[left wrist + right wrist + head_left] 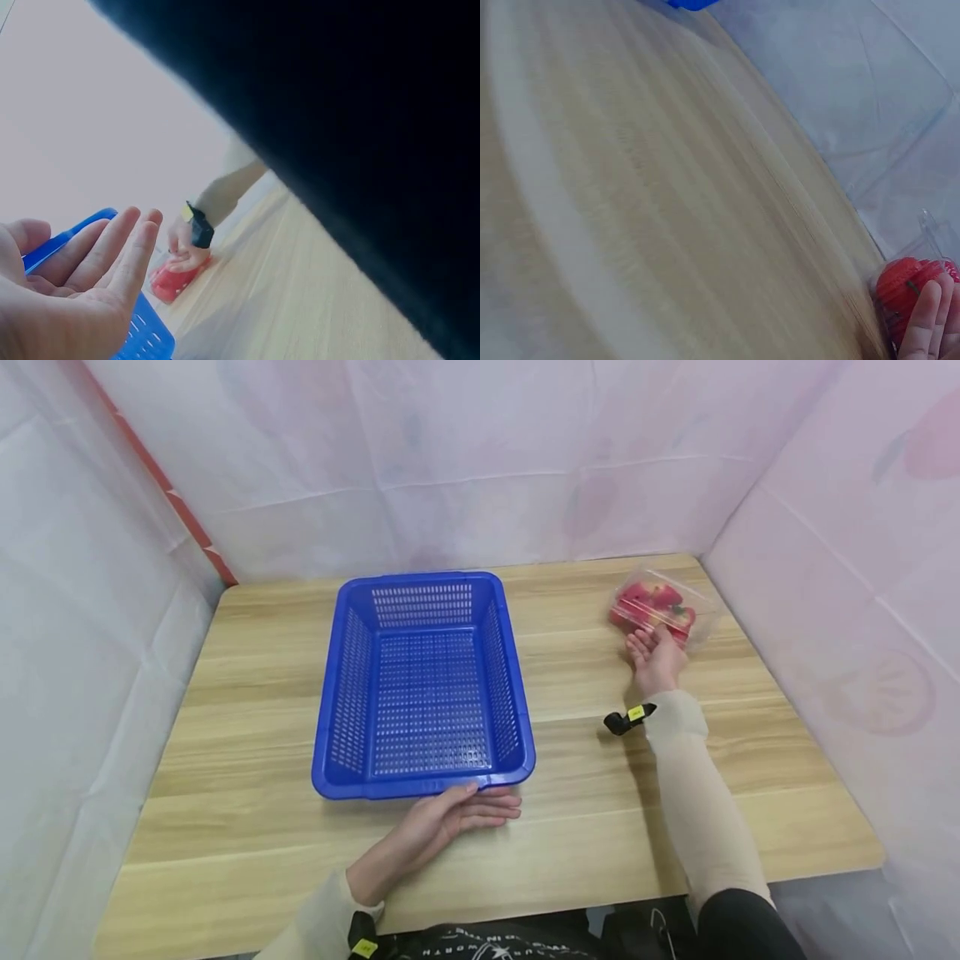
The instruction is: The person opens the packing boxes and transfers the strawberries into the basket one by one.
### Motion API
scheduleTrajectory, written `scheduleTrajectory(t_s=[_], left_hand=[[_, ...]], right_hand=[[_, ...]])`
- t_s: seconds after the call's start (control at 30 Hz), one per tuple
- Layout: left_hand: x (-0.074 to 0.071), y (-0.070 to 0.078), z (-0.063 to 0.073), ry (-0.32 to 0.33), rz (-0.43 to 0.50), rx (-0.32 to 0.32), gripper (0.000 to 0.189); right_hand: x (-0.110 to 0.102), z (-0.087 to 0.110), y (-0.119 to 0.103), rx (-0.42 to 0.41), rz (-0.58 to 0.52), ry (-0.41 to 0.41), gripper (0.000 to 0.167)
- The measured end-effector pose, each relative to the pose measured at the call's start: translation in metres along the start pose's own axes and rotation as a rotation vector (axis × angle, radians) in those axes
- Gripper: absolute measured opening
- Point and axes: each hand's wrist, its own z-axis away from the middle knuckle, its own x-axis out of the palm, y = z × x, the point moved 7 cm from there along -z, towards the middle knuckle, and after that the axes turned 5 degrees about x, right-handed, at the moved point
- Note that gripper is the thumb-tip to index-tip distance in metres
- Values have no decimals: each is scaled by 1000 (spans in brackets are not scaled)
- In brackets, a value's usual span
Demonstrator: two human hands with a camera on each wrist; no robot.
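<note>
A blue plastic basket [429, 706], rectangular, with slotted walls and floor, sits open side up left of centre on the table [585, 835]. Near the far right corner, well apart, lies a clear plastic container [703, 612] holding red fruit [666, 596].

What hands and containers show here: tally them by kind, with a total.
Baskets: 1, the blue basket
Clear packs: 1, the clear container
Hands: 2, left hand and right hand
Total: 4
</note>
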Motion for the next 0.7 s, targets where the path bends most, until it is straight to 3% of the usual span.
scheduleTrajectory(t_s=[0.27,0.6,0.7], left_hand=[[1,-1,1,-16,-17,-4,57],[0,-2,1,-22,-21,-11,56],[0,-1,0,-33,-24,-13,57]], right_hand=[[-11,38,13,107,161,-197,13],[-35,72,19,99,322,-387,13],[-42,80,19,102,366,-412,17]])
